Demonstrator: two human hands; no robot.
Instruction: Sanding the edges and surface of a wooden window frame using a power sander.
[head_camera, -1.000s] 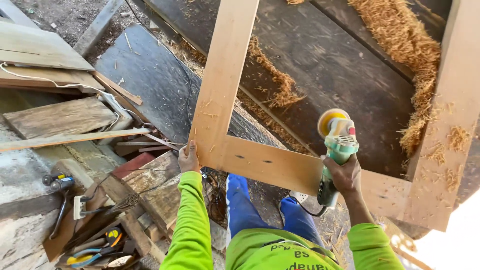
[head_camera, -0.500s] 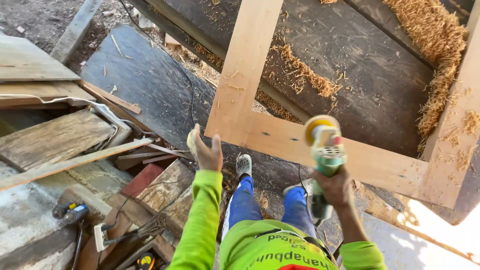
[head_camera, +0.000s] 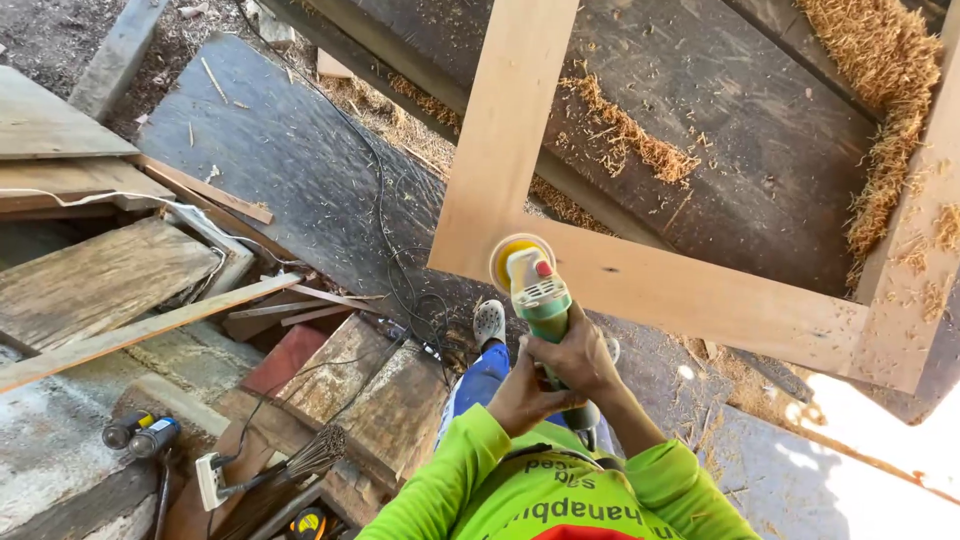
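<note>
Both hands closed around the green grinder (head_camera: 541, 300), low on its body. Right hand (head_camera: 580, 352) wraps the handle from the right side, fingers curled tight. Left hand (head_camera: 518, 395) sits just below and to the left of it, also gripping the tool; the two hands touch.

Above the grip, the grinder's head points up and away from the body. A red button shows on top of the casing. The yellow disc (head_camera: 513, 254) at the tip lies against the wooden frame (head_camera: 690, 292), right at the inside corner where the upright board meets the crosspiece.

Beyond the frame: a dark panel (head_camera: 720, 160) behind it, with straw-like shavings (head_camera: 880, 100) piled along its upper right edge and a smaller streak nearer the upright.

Below the grip: bright green sleeves, blue trousers, a pale shoe (head_camera: 489, 322) just left of the hands.

Left of the grip, well apart: a black cable (head_camera: 385, 230) running down over a dark board, stacked weathered planks (head_camera: 100, 280), a thin pale batten lying across them. Farther down-left, a white power strip (head_camera: 211, 478) and a dark handled tool (head_camera: 140, 435) on the concrete.
</note>
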